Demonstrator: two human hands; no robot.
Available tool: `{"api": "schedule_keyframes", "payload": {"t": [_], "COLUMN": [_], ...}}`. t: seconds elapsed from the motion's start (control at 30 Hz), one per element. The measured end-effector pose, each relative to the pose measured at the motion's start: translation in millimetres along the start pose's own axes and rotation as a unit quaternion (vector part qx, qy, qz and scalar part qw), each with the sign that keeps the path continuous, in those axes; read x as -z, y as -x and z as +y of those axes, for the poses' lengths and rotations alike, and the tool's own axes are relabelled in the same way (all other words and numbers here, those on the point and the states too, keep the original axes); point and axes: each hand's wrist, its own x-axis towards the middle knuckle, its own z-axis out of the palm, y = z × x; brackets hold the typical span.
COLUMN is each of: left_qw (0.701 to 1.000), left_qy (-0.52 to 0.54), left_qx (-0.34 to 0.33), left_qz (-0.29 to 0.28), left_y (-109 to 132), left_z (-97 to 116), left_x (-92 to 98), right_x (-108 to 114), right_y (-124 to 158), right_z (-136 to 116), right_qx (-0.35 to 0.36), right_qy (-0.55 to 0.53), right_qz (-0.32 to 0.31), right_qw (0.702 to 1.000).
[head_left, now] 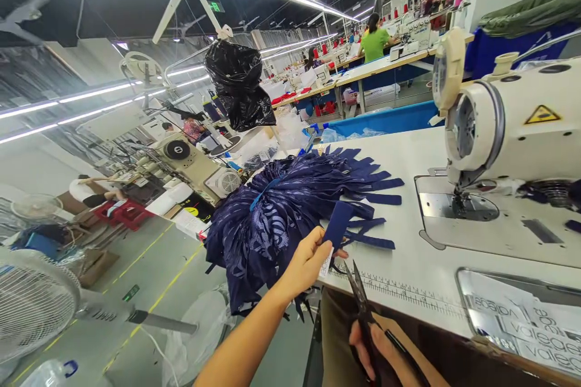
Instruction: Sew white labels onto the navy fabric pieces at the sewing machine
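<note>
My left hand [308,257] pinches a navy fabric strap [338,224] near its lower end, at the front edge of the white table. A white printed label [326,263] shows just under those fingers. In my right hand [376,338] is a pair of dark scissors [362,296], blades slightly apart and pointing up toward the left hand. The blade tips are close to the left fingers. Behind the strap lies a big bundle of navy lace garments [272,211], tied with a blue band [264,193], its many strap ends fanned out to the right.
A cream sewing machine [521,115] stands on the right of the table [408,266]. Printed labels [521,320] lie in a tray at lower right. A black plastic bag [238,84] hangs above the bundle. At left is a fan [36,302]; a person in green [374,42] sits far back.
</note>
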Motion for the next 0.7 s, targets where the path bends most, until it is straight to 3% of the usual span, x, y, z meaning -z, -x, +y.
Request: {"api": "schedule_keyframes", "payload": {"t": [0.17,0.3,0.4,0.5,0.6,0.7], "left_qw": [1.0,0.995,0.984,0.978,0.99,0.996], "left_qy": [-0.005,0.087,0.165,0.193,0.14,-0.07], "left_qx": [0.008,0.039,0.066,0.067,0.032,-0.043], "left_qz": [0.013,0.008,0.032,0.05,-0.008,-0.024], "left_y": [5.3,9.1,11.9,16.0,20.2,20.2], "left_z": [-5.5,-5.9,-2.8,2.0,8.2,13.1], "left_x": [2.4,5.8,10.4,18.2,28.2,33.6], "right_x": [-7.9,-4.4,-3.3,-9.2,-16.8,-19.3], "right_y": [-24.2,-21.5,-13.9,-13.3,-21.5,-29.1], "right_z": [-7.6,-4.5,5.0,9.2,0.8,-13.4], "right_qx": [0.018,0.024,0.039,0.029,0.024,0.04], "right_qy": [-0.063,-0.011,0.025,-0.059,-0.179,-0.196], "right_qz": [0.002,0.049,0.025,-0.003,-0.009,-0.017], "right_qw": [0.998,0.998,0.999,0.998,0.983,0.98]}}
